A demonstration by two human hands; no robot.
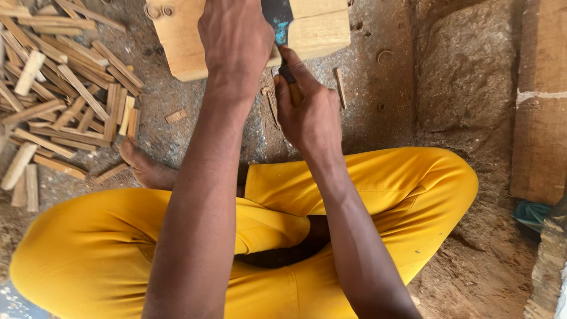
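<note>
The right hand (310, 112), just right of the frame's centre, is clenched around the wooden handle of a dark-bladed tool (277, 20), whose flat blade rises to the top edge and lies against a pale wooden block (313, 29). The left hand (236, 38), at upper centre, presses down on that one block with its fingers curled over the far side; how tightly they grip cannot be told. The block sits on a floor of packed earth and sawdust (378, 118), directly beyond both hands. At upper left lies a heap of split wood sticks (65, 100), too many to count. Yellow trousers (94, 248) fill the lower frame, one bare foot (144, 168) showing at centre left. A rough timber plank (540, 118) stands at the right edge.
</note>
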